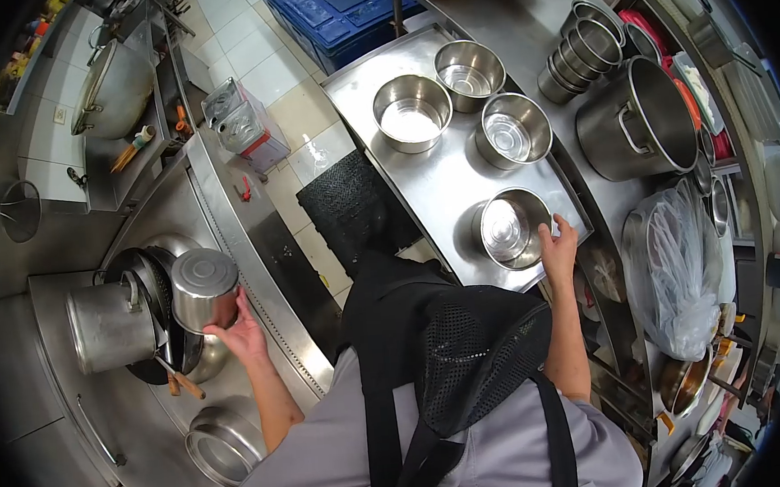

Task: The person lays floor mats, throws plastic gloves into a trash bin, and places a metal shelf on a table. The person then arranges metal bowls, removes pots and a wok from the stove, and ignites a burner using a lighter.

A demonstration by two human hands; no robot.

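Observation:
On the left, my left hand (241, 331) grips a steel pot (205, 288), which is turned with its base up over the sink area. My right hand (559, 248) is at the rim of a round steel container (508, 229) on the steel table (428, 200), thumb and fingers apart; whether it touches the rim is hard to tell. Three similar containers stand farther back on that table: one at the left (412, 113), one at the top (470, 75) and one at the right (513, 130).
Left of my left hand are a large pot (111, 326) and stacked dark pans (144, 288); a steel bowl (223, 447) lies below. At the right stand nested containers (580, 56), a tall stockpot (640, 126) and a plastic bag (678, 287). Blue crates (324, 13) stand behind.

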